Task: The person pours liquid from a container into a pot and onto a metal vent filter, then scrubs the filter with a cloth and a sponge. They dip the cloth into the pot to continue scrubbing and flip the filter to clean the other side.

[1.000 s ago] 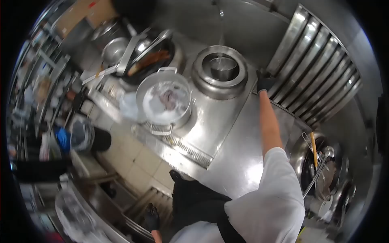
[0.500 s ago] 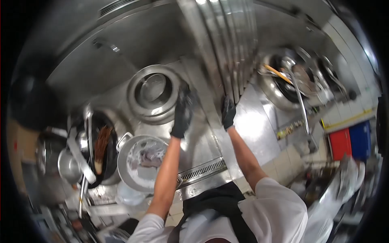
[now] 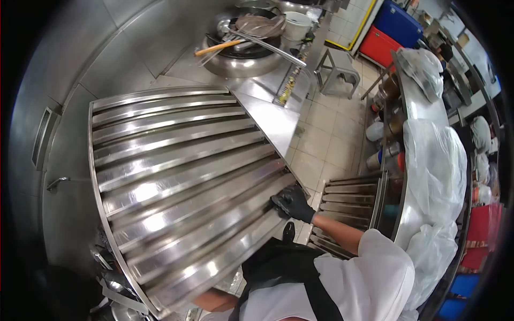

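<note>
**Big slatted panel lies in front of the body, off to the left of the right hand**

The big shiny slatted panel (image 3: 182, 176) fills the middle and left of the frame. The right hand (image 3: 293, 203), in a black glove, is curled on its lower right edge, so the panel stretches up and left from that hand. Its long way seems to run from the top of the frame down to the bottom, and its slats go across, tipped up a bit to the right. The left forearm (image 3: 217, 300) goes in under the bottom edge — the panel hides the left hand, so I cannot tell if it holds on. The hands look apart. The right hand is the one seen touching, at the near end.

The wall (image 3: 69, 134) is close to the panel's left side. Past its far edge are the metal counter (image 3: 265, 109) and a fat round ring (image 3: 243, 68) with pans and tools on it. The wider gap is to the right — floor tiles (image 3: 316, 144) run up to the stool (image 3: 337, 61). A smaller slatted rack (image 3: 348, 208) and the long shelf (image 3: 420, 109) edge that side.
</note>
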